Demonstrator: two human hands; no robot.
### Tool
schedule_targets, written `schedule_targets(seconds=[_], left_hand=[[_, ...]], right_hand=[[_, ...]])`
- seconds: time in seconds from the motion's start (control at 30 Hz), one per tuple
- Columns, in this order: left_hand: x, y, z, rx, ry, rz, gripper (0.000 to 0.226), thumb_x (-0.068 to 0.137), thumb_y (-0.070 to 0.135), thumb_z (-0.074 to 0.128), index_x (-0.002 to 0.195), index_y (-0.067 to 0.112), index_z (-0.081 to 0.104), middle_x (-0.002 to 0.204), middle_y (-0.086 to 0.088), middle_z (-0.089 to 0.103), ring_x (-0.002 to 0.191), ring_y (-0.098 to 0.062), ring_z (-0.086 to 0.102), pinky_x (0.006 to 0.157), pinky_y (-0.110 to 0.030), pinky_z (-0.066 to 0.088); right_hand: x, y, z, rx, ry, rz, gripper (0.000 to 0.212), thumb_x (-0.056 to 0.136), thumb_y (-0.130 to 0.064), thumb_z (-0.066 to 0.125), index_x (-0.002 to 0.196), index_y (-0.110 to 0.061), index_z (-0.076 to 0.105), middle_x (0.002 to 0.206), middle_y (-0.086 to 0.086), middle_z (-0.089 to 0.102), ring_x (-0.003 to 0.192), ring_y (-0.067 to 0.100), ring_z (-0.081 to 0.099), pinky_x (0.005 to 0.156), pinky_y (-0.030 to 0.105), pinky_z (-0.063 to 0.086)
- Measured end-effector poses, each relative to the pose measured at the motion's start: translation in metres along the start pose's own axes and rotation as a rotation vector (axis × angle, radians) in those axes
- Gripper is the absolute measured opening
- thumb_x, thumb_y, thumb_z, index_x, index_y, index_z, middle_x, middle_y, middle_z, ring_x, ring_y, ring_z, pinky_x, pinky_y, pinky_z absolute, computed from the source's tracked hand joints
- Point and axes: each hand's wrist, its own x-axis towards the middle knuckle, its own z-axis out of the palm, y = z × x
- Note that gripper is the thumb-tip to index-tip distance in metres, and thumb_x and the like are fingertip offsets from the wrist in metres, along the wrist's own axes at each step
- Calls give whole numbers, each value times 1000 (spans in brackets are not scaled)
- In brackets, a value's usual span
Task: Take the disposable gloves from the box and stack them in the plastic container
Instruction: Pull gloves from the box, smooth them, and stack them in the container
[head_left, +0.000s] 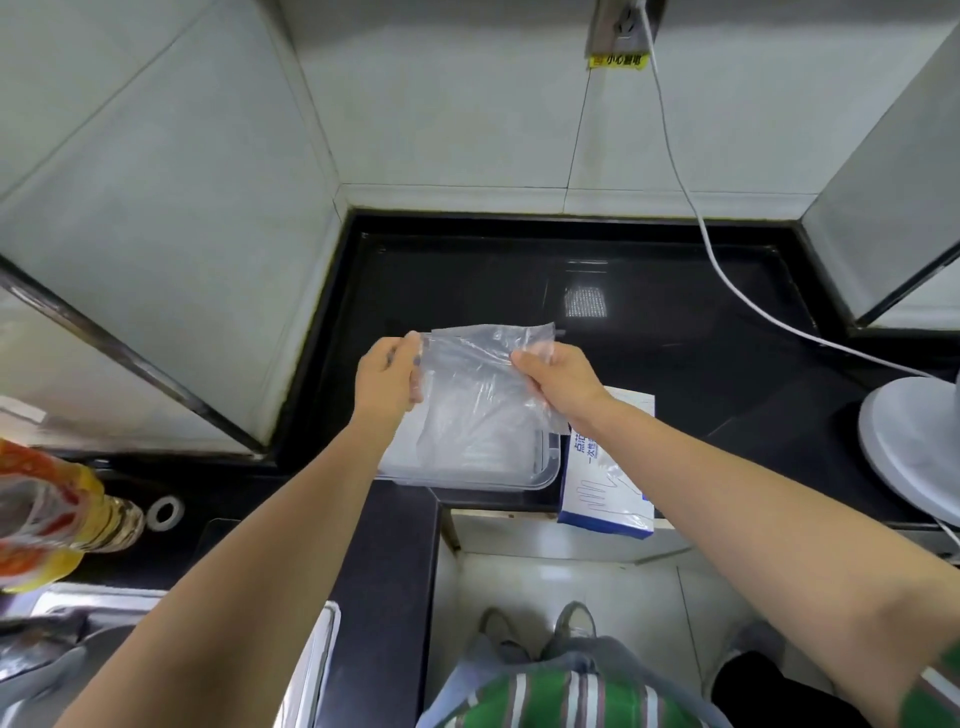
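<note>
left hand (387, 376) and right hand (558, 382) each pinched an edge of one clear glove (478, 374), spread just above the plastic container (493, 482); the box (605, 488) sat just beside it on the right. the thin film looked likely to cling to fingers and land crumpled. container and box sat at the counter's (675, 364) front edge, so a nudge could tip them; open room lay behind

Clear glove (483, 374), clear container (545, 475), white-and-blue box (605, 493), black counter (649, 322), green-striped shirt (571, 701)
</note>
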Motion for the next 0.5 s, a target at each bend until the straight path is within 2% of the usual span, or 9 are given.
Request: schedule_targets(seconds=[0.07,0.13,0.17,0.2,0.27,0.3,0.37,0.43,0.5], left_hand=[[5,1,-1,-158,-92,-267,46,83,54,68,109,17,62,97,1,64,87,-13,64,72,-28,55],[4,2,0,-151,-254,-460,78,57,61,83,118,16,61,110,-2,68,101,-18,67,89,-38,56],[5,-3,2,-142,-270,-498,80,52,57,86,117,14,64,109,-3,70,99,-19,69,92,-39,55],[8,-8,5,-132,-230,-501,68,58,49,85,112,12,66,102,-4,72,93,-18,70,92,-39,55],[9,-12,12,-114,-72,-414,29,82,32,73,99,9,67,82,-5,67,74,-17,65,84,-39,57],[10,-13,14,-45,-14,-321,24,90,28,63,100,6,64,74,-5,62,66,-17,60,74,-39,57],[7,-15,15,250,14,-105,32,99,30,49,112,2,58,71,-5,54,61,-19,54,57,-34,51],[4,-18,12,547,27,34,36,104,33,39,122,6,53,81,-7,56,70,-20,57,59,-34,50],[1,-23,8,717,32,89,37,106,33,32,128,8,48,90,-9,56,79,-20,57,66,-33,47]], right_hand=[[0,-1,8,-66,24,-47,36,96,-21,62,61,-17,55,47,-10,53,45,7,44,51,20,41],[0,0,14,-104,33,-80,30,95,-19,61,66,-16,58,48,-8,56,41,7,44,47,19,40],[0,0,16,-121,47,-86,27,95,-18,60,68,-14,59,50,-7,57,39,8,44,46,19,41],[1,2,18,-138,69,-84,24,95,-16,60,71,-12,61,51,-4,58,39,9,45,45,20,42],[3,8,22,-153,117,-62,20,94,-15,59,76,-5,61,53,-1,57,40,11,48,42,22,42],[3,9,22,-157,138,-56,20,94,-14,59,78,-3,60,54,1,57,39,9,49,41,22,41],[4,12,20,-191,167,-49,19,96,-15,57,82,-3,61,59,5,57,35,3,48,37,19,39],[7,12,14,-233,208,-41,16,97,-14,54,89,-4,63,65,4,58,36,3,50,35,17,39],[12,11,7,-240,276,-48,15,98,-13,51,93,-7,64,68,4,60,45,7,52,38,15,41]])
